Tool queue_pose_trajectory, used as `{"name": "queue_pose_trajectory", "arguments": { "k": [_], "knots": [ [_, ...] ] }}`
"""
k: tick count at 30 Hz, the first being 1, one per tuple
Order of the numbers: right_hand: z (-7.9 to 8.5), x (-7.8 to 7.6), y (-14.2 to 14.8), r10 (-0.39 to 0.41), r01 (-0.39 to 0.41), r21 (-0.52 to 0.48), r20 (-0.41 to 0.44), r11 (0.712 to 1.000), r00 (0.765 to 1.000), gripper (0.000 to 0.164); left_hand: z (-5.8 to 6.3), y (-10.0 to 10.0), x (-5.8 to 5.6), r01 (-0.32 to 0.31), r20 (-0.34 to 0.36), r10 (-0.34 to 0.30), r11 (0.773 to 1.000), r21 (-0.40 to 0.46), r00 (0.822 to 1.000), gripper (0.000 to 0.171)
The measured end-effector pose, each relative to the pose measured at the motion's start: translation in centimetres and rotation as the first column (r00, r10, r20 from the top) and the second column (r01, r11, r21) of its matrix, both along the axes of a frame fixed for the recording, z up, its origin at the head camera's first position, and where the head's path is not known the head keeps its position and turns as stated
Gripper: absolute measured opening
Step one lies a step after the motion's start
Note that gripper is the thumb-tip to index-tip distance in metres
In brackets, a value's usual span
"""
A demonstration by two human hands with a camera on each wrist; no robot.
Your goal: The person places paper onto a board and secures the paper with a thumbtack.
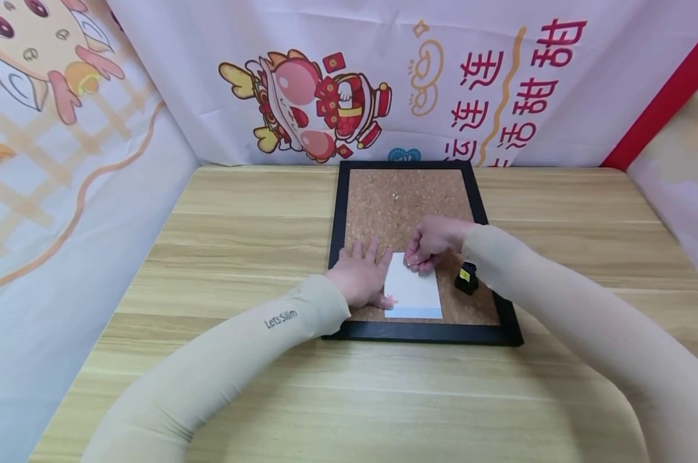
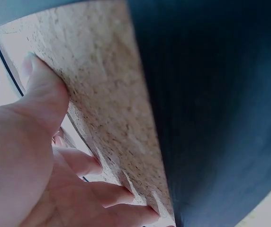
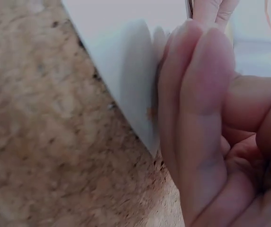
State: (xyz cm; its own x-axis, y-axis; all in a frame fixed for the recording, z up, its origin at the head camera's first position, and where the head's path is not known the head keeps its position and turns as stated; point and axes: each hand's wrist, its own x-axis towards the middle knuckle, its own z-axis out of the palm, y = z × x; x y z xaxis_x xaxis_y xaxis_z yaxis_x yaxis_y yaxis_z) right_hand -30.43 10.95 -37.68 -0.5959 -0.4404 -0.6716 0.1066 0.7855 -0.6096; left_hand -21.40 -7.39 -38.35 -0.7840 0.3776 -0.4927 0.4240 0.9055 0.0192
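Observation:
A white card [image 1: 412, 289] with a pale blue strip along its near edge lies on a black-framed cork board [image 1: 409, 193]. Fingers spread, my left hand [image 1: 360, 276] rests flat on the board's left part, its thumb on the card's near left corner. My right hand [image 1: 432, 241] is at the card's far edge, thumb and fingers curled in a pinch. Between those fingers is a small tack, mostly hidden; in the right wrist view a gold-coloured spot [image 3: 150, 112] shows on the card beside the fingertips.
A small black box [image 1: 466, 278] with a yellow label stands on the cork, right of the card. Tiny shiny bits [image 1: 396, 196] sit on the cork farther back. The wooden table [image 1: 256, 257] meets a printed cloth [image 1: 349, 83] behind the board.

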Motion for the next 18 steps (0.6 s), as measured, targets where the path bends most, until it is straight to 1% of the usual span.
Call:
{"name": "queue_pose_trajectory", "arguments": {
  "k": [4,8,13,18],
  "knots": [
    [0.1,-0.1,-0.7,-0.040,0.039,0.044,0.016,0.998,0.999,0.013,0.0,0.0,0.0,0.008,-0.008,-0.008,1.000,-0.012,1.000,0.103],
    [0.1,-0.1,-1.0,-0.067,0.066,0.066,0.009,0.996,0.998,0.013,0.1,0.1,0.0,0.016,-0.021,-0.017,1.000,-0.024,1.000,0.104],
    [0.2,0.1,-1.1,-0.062,0.062,0.069,-0.005,0.996,0.998,0.012,0.1,0.1,0.0,0.008,-0.020,-0.009,0.999,-0.031,1.000,0.104],
    [0.2,0.2,-1.4,-0.070,0.072,0.102,-0.021,0.992,0.997,0.010,0.0,0.1,0.0,0.001,-0.011,-0.001,1.000,-0.017,1.000,0.104]
  ]
}}
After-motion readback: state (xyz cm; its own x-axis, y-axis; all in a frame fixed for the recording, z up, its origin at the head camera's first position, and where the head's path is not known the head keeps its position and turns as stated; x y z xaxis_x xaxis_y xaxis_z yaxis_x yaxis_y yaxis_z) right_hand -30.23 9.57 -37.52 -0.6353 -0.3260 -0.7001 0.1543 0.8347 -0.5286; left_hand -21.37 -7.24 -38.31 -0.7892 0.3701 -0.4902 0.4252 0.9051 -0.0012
